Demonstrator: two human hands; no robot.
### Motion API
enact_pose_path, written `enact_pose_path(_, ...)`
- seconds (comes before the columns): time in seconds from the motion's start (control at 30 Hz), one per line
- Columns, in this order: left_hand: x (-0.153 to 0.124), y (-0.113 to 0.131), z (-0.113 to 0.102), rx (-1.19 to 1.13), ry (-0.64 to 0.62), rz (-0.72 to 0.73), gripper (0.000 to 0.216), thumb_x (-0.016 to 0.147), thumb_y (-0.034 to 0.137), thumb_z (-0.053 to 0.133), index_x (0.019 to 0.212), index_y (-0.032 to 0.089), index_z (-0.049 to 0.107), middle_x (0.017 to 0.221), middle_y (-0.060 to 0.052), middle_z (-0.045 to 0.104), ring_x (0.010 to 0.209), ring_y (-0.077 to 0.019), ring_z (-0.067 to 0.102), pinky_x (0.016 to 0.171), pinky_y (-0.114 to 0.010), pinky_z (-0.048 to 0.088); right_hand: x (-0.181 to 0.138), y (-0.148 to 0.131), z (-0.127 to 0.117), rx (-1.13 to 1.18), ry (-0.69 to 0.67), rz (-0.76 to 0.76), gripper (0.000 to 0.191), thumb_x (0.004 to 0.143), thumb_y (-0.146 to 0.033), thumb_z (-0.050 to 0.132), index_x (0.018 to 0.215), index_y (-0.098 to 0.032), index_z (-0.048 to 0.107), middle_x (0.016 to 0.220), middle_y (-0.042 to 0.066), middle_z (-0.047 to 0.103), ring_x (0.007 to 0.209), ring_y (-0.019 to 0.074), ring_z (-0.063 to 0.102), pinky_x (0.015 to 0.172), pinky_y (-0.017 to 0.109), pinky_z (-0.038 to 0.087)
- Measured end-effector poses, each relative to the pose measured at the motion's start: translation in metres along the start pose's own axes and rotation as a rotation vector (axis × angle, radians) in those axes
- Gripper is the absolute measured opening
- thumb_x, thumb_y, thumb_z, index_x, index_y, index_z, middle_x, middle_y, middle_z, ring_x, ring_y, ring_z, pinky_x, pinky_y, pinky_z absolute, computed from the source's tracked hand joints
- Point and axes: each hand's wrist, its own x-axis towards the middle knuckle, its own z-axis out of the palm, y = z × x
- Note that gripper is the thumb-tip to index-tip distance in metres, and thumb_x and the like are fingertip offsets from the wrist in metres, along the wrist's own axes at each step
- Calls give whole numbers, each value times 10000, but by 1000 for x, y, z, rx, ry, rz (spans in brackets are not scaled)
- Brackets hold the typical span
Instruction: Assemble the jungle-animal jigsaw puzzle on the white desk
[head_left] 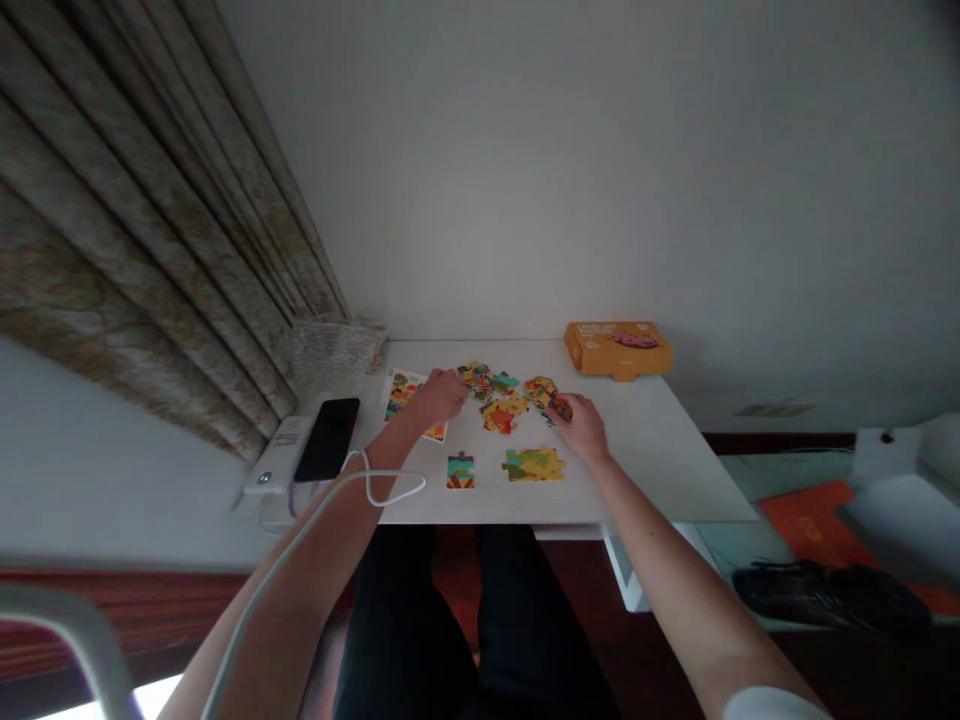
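Observation:
Several colourful jigsaw pieces (504, 392) lie scattered at the middle of a small white table (660, 450). My left hand (439, 397) rests over the left end of the pile, fingers curled on a piece beside a printed picture sheet (399, 392). My right hand (579, 424) sits at the right end of the pile, fingertips pinched on a dark piece (559, 407). Nearer me lie a single small piece (460, 471) and a joined yellow-green section (533, 464).
An orange puzzle box (619, 349) stands at the table's back right. A black phone (328, 438) lies on a white power bank (276, 459) at the left edge, with a white cable (375, 488) over my left wrist. Curtains hang at the left; my legs are under the table.

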Motion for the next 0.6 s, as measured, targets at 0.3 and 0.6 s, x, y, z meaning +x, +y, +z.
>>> enact_pose_path(0.3,-44,-1,66,-195,333,-331,477,838,28,446,1167,251,709,1419,-81,588,1364,-238,512,1240,-542,261,0,1,-1,-14,-1,-10,407,959,-541,543,1119,-202,703,1125,142,727,996,301,642,890,444,513)
enact_pose_path(0.6,-118,13,71,-110,140,-554,465,954,415,564,1398,287,618,1600,-101,449,1488,-360,386,1225,-656,226,0,0,0,-35,9,-21,387,957,-517,555,1109,-195,706,1120,144,729,982,299,644,882,437,511)
